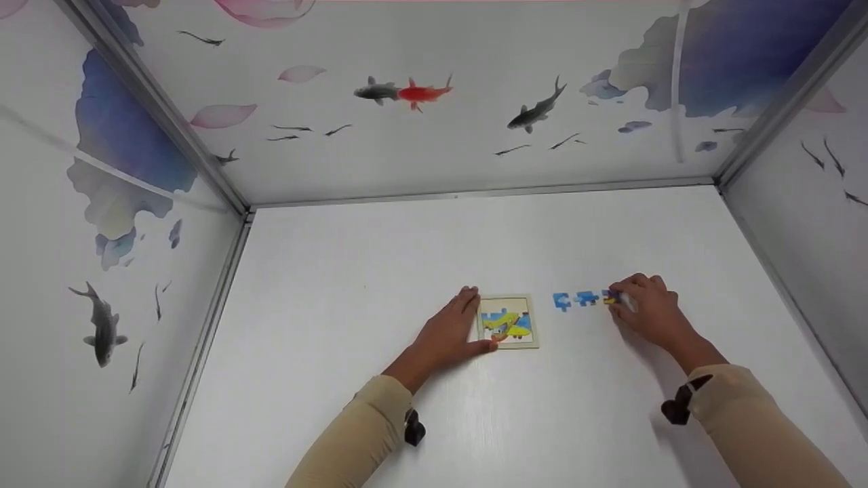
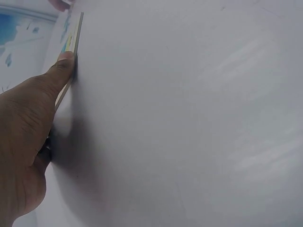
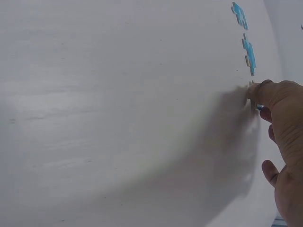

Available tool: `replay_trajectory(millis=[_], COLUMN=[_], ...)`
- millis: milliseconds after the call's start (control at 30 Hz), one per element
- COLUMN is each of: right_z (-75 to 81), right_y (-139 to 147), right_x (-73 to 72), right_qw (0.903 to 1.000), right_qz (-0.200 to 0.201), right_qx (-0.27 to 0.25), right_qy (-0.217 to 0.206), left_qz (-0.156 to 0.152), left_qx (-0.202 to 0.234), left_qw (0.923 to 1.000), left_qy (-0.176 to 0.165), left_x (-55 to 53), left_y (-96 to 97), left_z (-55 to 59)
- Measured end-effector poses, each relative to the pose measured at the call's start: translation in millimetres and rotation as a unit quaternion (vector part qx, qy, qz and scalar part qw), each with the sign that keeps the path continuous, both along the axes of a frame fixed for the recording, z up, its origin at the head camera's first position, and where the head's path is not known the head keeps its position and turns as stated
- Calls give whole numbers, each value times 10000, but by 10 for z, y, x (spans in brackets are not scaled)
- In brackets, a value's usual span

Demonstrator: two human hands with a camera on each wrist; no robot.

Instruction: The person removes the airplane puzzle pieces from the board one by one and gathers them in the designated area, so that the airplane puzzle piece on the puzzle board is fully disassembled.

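A small square jigsaw puzzle board (image 1: 534, 325) with a pale wooden frame lies on the white table, partly filled with a yellow and blue picture. My left hand (image 1: 449, 332) holds it at its left side, thumb on the lower edge and fingertips by the upper left corner. In the left wrist view, the thumb of my left hand (image 2: 28, 113) lies over the board's edge. To the right of the board, my right hand (image 1: 651, 308) pinches a dark blue and yellow puzzle piece (image 1: 608, 297), mostly covered by its fingers. In the right wrist view, my right hand (image 3: 289, 118) hides most of that piece.
Two loose blue puzzle pieces, one nearer the board (image 1: 561, 301) and one nearer my right hand (image 1: 586, 298), lie in a row on the table (image 1: 380, 257). White panels with painted fish (image 1: 536, 112) enclose the table at the back and both sides.
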State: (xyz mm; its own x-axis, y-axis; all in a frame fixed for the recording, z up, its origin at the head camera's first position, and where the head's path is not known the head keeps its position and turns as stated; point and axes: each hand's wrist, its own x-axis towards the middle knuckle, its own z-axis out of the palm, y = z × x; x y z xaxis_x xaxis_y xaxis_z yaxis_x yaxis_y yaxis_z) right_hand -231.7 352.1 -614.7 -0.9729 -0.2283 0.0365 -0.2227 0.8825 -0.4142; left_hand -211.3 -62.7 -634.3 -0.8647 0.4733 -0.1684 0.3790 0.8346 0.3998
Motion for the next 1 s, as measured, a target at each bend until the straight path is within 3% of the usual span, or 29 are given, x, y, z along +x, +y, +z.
replay_trajectory(millis=[500,1000], right_z=[52,19], right_y=[-26,-12], right_x=[-25,-19], right_qw=[9998,9999], right_qz=[46,56], right_qx=[-53,-47], right_qy=[-183,-91], left_qz=[88,107], left_qx=[210,157], left_qw=[9997,9998], left_qy=[18,-5], left_x=[-7,-13], left_y=[1,1], left_z=[-9,-15])
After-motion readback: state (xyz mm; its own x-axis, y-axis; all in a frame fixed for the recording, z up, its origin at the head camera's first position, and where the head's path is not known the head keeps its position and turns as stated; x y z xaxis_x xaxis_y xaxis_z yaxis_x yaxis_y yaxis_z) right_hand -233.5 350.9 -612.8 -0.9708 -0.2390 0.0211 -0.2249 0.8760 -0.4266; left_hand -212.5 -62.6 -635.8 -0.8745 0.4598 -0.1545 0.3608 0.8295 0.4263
